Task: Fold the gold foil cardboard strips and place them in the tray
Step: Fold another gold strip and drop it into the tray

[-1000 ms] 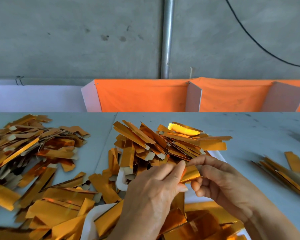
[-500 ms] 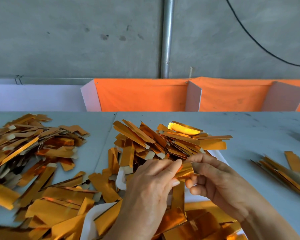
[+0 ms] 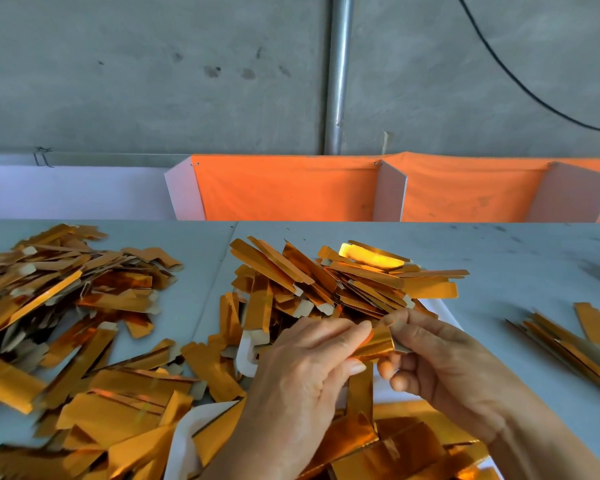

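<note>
Both hands hold one gold foil strip [image 3: 378, 344] above the table's near middle. My left hand [image 3: 305, 375] pinches its left part between thumb and fingers. My right hand [image 3: 440, 362] pinches its bent right end, and the strip's long leg hangs down between the hands. Behind the hands a heap of folded gold strips [image 3: 343, 282] lies on a white tray [image 3: 440, 306] whose edge shows to the right. More gold pieces [image 3: 406, 441] lie under my wrists.
Loose flat gold strips [image 3: 70, 306] cover the table's left side and near-left corner. A small bundle of strips [image 3: 568, 341] lies at the right. Orange cloth bins [image 3: 291, 188] with white dividers stand along the table's far edge, before a concrete wall with a pipe.
The strip's upper end has been bent further over between my fingers, and both hands have shifted slightly up and left with it.
</note>
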Demonstrator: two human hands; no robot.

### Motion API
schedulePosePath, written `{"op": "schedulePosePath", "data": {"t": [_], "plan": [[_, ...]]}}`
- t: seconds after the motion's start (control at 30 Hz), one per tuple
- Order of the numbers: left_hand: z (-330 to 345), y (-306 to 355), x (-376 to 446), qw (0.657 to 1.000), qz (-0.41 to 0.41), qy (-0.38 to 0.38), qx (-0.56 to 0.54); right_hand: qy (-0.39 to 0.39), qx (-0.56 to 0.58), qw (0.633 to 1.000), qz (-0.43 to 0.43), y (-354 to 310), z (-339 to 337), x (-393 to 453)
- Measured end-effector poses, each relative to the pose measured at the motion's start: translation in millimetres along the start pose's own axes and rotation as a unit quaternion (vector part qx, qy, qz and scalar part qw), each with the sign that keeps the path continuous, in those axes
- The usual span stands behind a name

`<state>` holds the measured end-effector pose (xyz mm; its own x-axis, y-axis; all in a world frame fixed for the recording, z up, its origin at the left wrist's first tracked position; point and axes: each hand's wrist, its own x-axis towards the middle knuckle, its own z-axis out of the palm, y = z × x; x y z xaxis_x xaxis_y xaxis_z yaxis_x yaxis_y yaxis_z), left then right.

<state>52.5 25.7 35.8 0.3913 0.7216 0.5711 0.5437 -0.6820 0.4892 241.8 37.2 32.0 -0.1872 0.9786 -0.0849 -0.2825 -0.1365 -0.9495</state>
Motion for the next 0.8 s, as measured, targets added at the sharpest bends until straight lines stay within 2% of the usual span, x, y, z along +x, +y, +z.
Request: {"op": "schedulePosePath", "data": {"t": [0.17, 0.37, 0.8], "plan": [[1, -3, 0, 1.0, -0.01, -0.016, -0.018, 0.008, -0.005, 1.0, -0.002, 1, 1, 0], [1, -7, -1, 0.999, -0.03, -0.001, -0.037, 0.001, -0.046, 0.998, -0.051, 1, 4, 1], [0, -14, -2, 0.991, -0.043, -0.02, -0.128, -0.077, 0.066, 0.995, 0.003, -4, -5, -2]]}}
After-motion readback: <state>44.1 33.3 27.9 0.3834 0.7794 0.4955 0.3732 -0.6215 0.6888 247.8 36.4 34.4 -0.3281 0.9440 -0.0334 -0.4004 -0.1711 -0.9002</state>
